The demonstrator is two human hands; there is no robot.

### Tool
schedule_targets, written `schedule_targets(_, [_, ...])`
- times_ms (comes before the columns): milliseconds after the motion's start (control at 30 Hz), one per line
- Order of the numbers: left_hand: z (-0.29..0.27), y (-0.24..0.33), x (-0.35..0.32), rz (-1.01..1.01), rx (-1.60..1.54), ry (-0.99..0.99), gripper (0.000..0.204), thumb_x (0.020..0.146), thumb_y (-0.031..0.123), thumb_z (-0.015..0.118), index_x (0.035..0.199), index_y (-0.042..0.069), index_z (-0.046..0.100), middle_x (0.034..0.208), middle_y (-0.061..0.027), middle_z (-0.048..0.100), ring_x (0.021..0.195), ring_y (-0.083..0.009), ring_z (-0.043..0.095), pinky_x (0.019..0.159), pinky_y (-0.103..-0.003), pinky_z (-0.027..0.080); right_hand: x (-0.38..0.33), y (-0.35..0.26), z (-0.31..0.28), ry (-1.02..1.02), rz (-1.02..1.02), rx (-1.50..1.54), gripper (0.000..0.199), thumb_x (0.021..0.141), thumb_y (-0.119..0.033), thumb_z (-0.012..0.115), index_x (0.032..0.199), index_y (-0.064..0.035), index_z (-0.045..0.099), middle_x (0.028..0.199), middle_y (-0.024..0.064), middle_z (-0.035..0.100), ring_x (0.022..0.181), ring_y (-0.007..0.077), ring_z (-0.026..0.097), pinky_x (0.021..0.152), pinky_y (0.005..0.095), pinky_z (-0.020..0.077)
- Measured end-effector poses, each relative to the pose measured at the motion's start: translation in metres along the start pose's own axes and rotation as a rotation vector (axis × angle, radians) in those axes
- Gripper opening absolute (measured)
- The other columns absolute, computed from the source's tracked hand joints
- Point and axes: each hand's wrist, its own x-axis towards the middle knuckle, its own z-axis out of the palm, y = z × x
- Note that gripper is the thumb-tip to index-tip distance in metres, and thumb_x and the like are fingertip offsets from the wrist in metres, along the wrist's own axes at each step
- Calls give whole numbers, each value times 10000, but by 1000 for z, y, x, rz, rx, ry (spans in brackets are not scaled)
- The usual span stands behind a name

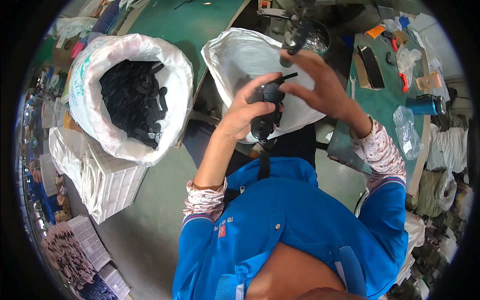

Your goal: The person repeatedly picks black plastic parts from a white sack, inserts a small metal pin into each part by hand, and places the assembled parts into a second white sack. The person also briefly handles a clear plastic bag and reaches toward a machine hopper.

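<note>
Left, a sack holds parts. Another bag stands to its right; farther right, a table bears a bottle.

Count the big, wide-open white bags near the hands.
2: the left bag, holding black parts, and the middle bag, partly hidden by the left hand. Others may be hidden.

One left hand, one right hand, two open white sacks, black pieces too many to count from here, one phone, one blue bottle, one wrench, at least two white crates
</note>
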Motion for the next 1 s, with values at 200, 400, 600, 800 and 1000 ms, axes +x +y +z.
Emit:
schedule_targets(200, [4, -11, 0, -37, -27, -7, 674, 727, -51, 630, 1357, 76, 428, 1040, -113, 567, 851, -199, 631, 653, -306, 555, -3, -2, 11, -31, 35, 127, 273, 898, -81, 596, 1170, -73, 618, 1172, 110, 617, 1006, 231, 608, 798, 326, 503])
schedule_targets(400, [4, -9, -6, 117, -155, 66, 658, 788, -56, 592, 1394, 81, 377, 998, -143, 598, 867, -234, 653, 634, -371, 614, -13, -12, -7, 19, 408, 333, 297, 949, -113, 546, 1243, -91, 582, 858, 93, 652, 754, 130, 590, 676, 244, 494])
schedule_targets(600, [10, -14, -2, 199, 30, 186, 689, 766, -93, 640, 1381, 101, 398, 987, -96, 606, 850, -198, 651, 594, -305, 594, -15, -34, 3, -89, 538, 598, 305, 950, -177, 557, 1229, -60, 600, 912, 80, 630, 876, 153, 591, 788, 269, 454])
schedule_targets(800, [17, -14, 1, 301, 84, 242, 718, 776, -72, 657, 1402, 124, 364, 1081, -97, 577, 892, -194, 638, 643, -333, 595, -24, -26, 16, 20, 481, 510, 264, 903, -131, 619, 1152, -47, 642, 906, 60, 664, 790, 131, 615, 680, 246, 470])
schedule_targets(1000, [17, -14, 5, 338, -45, 308, 764, 838, -15, 626, 1461, 175, 225, 1224, -154, 461, 950, -231, 606, 654, -341, 595, -16, -11, -3, 106, 614, 644, 241, 907, -116, 609, 1129, -28, 633, 870, 69, 681, 785, 98, 651, 575, 222, 488])
